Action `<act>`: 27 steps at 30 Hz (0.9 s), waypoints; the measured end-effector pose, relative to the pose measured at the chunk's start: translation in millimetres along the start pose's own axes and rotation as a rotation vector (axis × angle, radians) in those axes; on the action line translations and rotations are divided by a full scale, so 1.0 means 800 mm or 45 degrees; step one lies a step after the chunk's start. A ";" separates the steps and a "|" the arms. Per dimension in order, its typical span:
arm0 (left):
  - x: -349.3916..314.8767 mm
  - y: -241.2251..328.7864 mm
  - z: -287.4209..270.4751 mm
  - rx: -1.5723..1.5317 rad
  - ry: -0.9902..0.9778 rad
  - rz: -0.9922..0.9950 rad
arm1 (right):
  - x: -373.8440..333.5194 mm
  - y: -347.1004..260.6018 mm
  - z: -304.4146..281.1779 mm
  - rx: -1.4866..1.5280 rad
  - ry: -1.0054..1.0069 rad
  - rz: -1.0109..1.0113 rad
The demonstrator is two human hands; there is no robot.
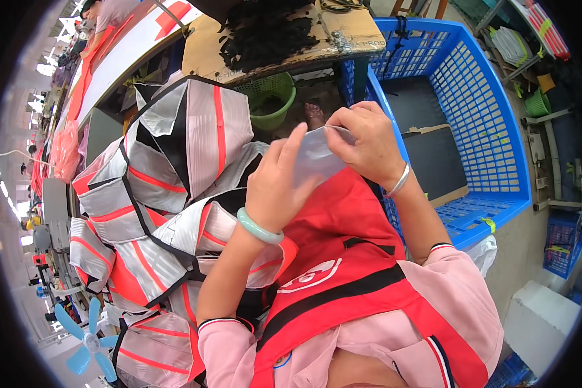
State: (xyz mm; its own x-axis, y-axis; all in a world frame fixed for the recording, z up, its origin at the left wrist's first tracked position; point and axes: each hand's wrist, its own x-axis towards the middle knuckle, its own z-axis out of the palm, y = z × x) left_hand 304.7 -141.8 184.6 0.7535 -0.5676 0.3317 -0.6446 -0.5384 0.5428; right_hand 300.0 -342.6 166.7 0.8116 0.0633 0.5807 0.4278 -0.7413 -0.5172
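Note:
A small see-through plastic sheet (pixel 316 158) is held up in front of my chest, bent between both hands. My right hand (pixel 372 142) pinches its upper right edge between thumb and fingers. At the sheet's left side, my left hand (pixel 275 184) grips it, fingers pointing up and thumb partly behind the plastic. Below the hands is the red apron (pixel 343 223) that I wear. Just left of my left arm lies a big heap of grey fabric pieces (pixel 155 213) with black edging and red-orange stripes.
A large blue plastic crate (pixel 485 116) with dark flat sheets inside stands at right. Ahead, a cardboard-topped table (pixel 349 32) carries black scraps (pixel 268 39), with a green basket (pixel 271 103) below. A blue fan (pixel 90 339) is at lower left. Another person works at far upper left.

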 end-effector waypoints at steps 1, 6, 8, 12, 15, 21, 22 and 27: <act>-0.004 -0.004 0.001 0.100 0.014 -0.008 | 0.000 -0.002 -0.002 0.000 0.001 -0.002; -0.005 -0.018 -0.014 -0.015 0.279 0.021 | -0.004 -0.003 -0.016 0.149 0.007 0.069; -0.004 -0.017 -0.028 0.049 0.265 0.012 | -0.007 -0.007 -0.024 0.317 -0.103 0.204; -0.011 -0.007 -0.054 -0.446 0.201 -0.232 | -0.011 -0.007 -0.046 1.299 -0.394 0.643; -0.018 0.021 -0.085 -0.807 0.221 -0.392 | -0.010 -0.020 -0.055 1.168 -0.355 0.516; -0.027 0.017 -0.093 -0.236 0.414 -0.195 | 0.010 -0.046 -0.060 0.850 -0.284 0.487; -0.024 0.011 -0.087 -0.256 0.414 -0.192 | 0.010 -0.049 -0.060 0.850 -0.280 0.480; -0.055 0.072 -0.114 -0.589 0.621 -0.093 | 0.008 -0.075 -0.120 1.106 -0.254 0.288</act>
State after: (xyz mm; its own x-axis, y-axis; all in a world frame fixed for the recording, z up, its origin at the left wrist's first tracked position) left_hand 246.2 -90.9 271.3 0.8350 -0.1352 0.5333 -0.5500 -0.1810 0.8153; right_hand 241.2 -361.5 261.8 0.9315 0.1518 0.3304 0.3332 0.0074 -0.9428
